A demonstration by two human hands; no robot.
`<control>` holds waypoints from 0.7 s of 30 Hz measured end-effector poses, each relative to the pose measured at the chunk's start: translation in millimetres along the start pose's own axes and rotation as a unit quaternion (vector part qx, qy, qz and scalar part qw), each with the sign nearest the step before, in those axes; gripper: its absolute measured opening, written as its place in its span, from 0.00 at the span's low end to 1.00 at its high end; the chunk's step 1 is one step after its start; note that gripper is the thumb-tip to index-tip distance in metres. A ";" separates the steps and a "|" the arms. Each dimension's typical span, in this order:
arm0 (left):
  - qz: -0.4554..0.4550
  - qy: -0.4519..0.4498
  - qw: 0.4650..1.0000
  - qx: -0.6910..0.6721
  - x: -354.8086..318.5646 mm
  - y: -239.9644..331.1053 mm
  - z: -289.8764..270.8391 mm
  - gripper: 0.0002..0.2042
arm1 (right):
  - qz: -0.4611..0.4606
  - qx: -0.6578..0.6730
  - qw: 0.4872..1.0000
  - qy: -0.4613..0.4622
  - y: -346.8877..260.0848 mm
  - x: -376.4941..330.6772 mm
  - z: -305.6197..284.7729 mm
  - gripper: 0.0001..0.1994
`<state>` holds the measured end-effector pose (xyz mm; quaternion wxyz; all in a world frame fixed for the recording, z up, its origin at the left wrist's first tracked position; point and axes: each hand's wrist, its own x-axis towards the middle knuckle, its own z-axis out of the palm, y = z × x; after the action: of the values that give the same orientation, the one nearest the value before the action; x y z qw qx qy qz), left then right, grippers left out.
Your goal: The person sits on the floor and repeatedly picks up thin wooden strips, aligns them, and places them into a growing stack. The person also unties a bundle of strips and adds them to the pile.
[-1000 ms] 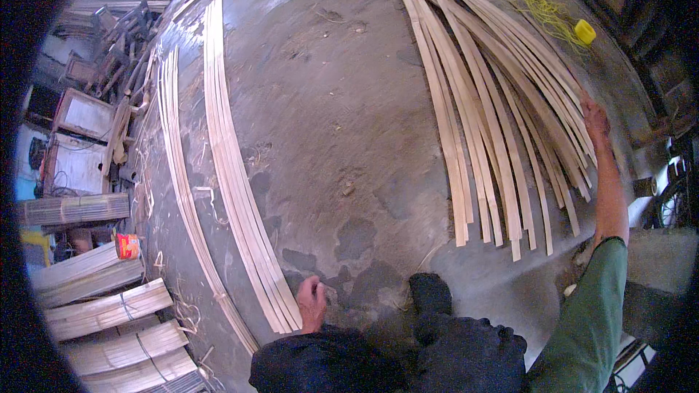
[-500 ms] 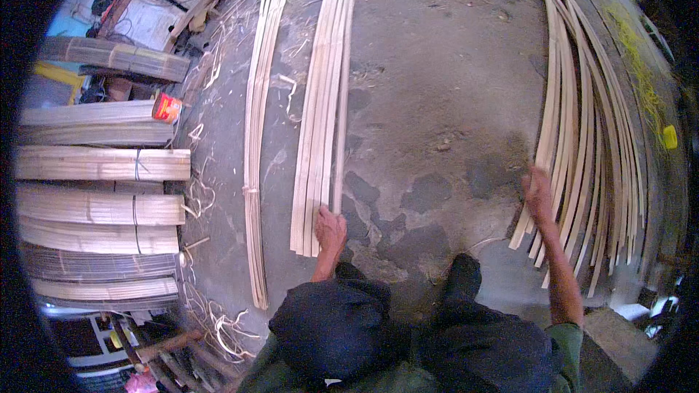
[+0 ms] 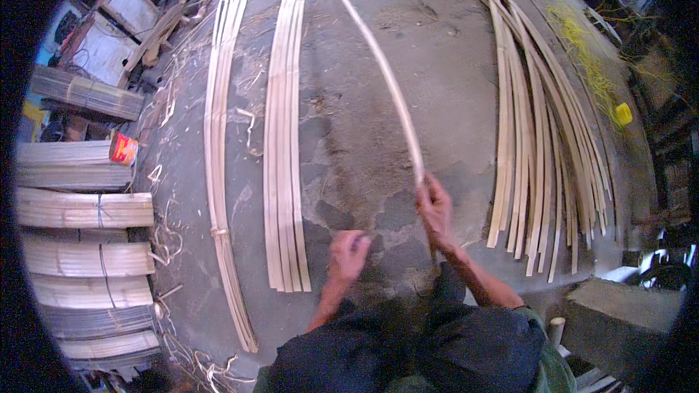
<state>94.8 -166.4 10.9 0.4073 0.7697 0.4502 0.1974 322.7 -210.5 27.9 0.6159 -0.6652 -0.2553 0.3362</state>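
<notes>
**A:** Right hand (image 3: pixel 437 207) is gripping one end of that long bamboo strip (image 3: pixel 378 65) lifted over the concrete floor (image 3: pixel 451 65); left hand (image 3: pixel 349 253) is loosely curled, holding nothing.

**B:** Yeah, the far end could whip or snag the laid-out slat row (image 3: pixel 285 138).

Tied bundles of slats (image 3: pixel 84 209) lie left beside a red can (image 3: pixel 123 149); a yellow cup (image 3: pixel 623 113) sits right.
</notes>
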 end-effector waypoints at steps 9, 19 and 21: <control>-0.125 0.166 0.901 0.382 -26.9 -110.4 -44.2 0.24 | -0.051 -0.153 0.978 0.135 -84.7 15.6 -106.4 0.24; -0.158 0.145 0.924 0.318 -7.2 -115.7 -59.0 0.12 | -0.040 -0.192 0.957 0.214 -28.4 35.8 -146.2 0.24; -0.150 0.150 0.929 0.305 -4.0 -119.6 -59.2 0.10 | 0.025 -0.209 0.954 0.212 -33.8 32.4 -150.6 0.24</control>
<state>-10.7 -111.8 -50.2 0.1056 0.7421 0.6543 0.1003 460.8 -279.9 59.3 0.4942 -0.8414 -0.1669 0.1413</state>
